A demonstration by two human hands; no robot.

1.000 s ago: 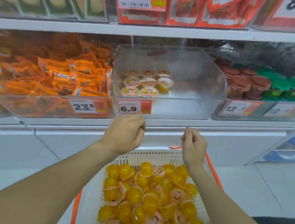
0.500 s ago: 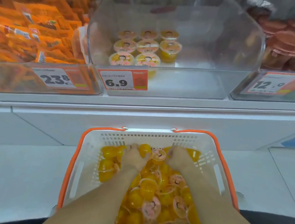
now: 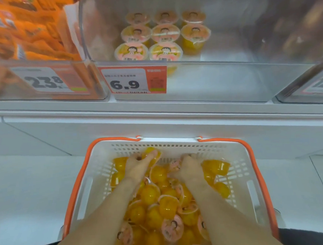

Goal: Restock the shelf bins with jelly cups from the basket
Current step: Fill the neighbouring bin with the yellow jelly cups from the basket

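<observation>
The basket (image 3: 238,156) is white with an orange rim. The jelly cups (image 3: 151,195) in it are yellow-orange, with pink lids bearing a cartoon figure. The price tag (image 3: 134,81) is white and orange-red. The shelf (image 3: 156,107) is white, the bin (image 3: 229,78) clear.

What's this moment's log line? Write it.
pick | left hand grips jelly cup | right hand in basket, grip unclear | bin part-filled

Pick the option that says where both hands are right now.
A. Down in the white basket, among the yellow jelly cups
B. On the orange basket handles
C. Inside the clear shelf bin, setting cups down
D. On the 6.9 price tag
A: the left hand and right hand both reach into the white plastic basket with orange handles, gripping yellow jelly cups.
</observation>
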